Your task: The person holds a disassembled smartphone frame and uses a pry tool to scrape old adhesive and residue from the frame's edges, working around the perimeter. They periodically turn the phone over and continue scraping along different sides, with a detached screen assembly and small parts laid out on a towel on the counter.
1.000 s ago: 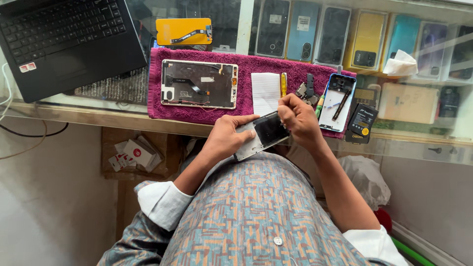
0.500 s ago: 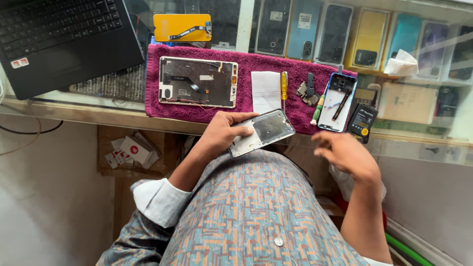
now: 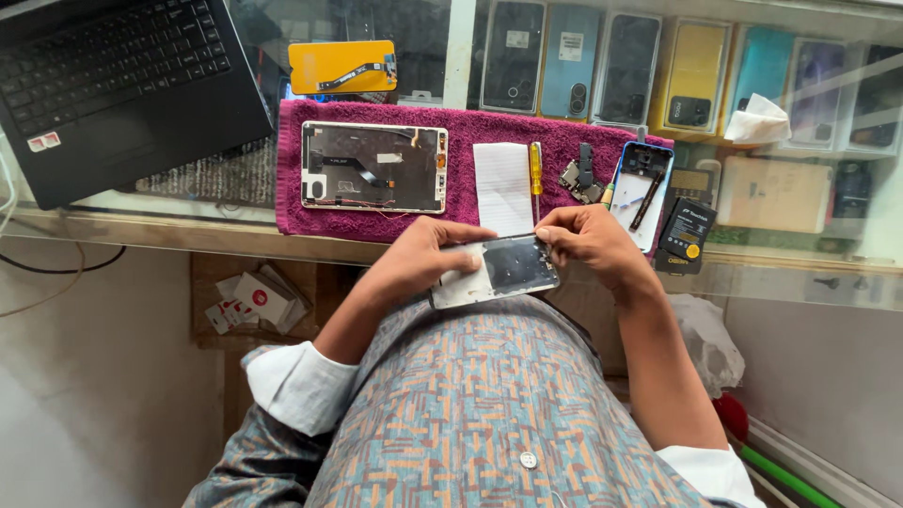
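My left hand (image 3: 420,256) grips a flat phone part (image 3: 496,271), silver-white with a dark panel, held just in front of the glass counter edge. My right hand (image 3: 590,243) pinches its upper right corner with the fingertips. Beyond my hands a magenta towel (image 3: 470,132) lies on the counter. On it rest an opened tablet frame (image 3: 373,166), a white paper slip (image 3: 502,185), a yellow-handled screwdriver (image 3: 535,176), small dark components (image 3: 581,176) and a blue-edged opened phone (image 3: 640,191).
A black laptop (image 3: 118,89) sits at the far left. A yellow display part (image 3: 341,66) lies behind the towel. A black battery (image 3: 686,235) rests right of the blue phone. Phone cases (image 3: 696,75) fill the glass showcase. Cardboard and packets (image 3: 259,296) lie on the floor.
My right hand had swung away to the right, off the phone part; now it is back on the part's upper right corner. My left hand kept hold throughout.
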{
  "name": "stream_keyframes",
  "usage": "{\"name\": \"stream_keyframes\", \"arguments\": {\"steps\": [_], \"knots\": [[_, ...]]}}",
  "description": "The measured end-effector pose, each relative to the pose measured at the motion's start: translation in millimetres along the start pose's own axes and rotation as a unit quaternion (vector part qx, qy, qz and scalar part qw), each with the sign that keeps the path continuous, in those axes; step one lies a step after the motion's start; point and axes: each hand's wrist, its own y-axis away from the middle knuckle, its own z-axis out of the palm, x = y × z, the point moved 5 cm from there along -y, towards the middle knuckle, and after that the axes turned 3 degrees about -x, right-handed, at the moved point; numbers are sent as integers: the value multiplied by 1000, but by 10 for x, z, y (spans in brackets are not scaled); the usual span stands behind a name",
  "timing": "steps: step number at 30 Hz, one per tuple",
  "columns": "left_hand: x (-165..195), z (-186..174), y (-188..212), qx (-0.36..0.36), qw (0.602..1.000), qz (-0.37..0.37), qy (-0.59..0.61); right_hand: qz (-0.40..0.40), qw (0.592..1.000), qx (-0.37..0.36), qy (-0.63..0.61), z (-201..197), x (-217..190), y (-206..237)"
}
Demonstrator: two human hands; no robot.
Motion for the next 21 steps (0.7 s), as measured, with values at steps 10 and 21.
{"name": "stream_keyframes", "arguments": {"steps": [10, 21], "knots": [[142, -212, -35, 106, 946, 112, 286, -132, 947, 179, -232, -31, 112, 97], [8, 61, -271, 192, 960, 139, 149, -132, 943, 210, -222, 353, 138, 97]]}}
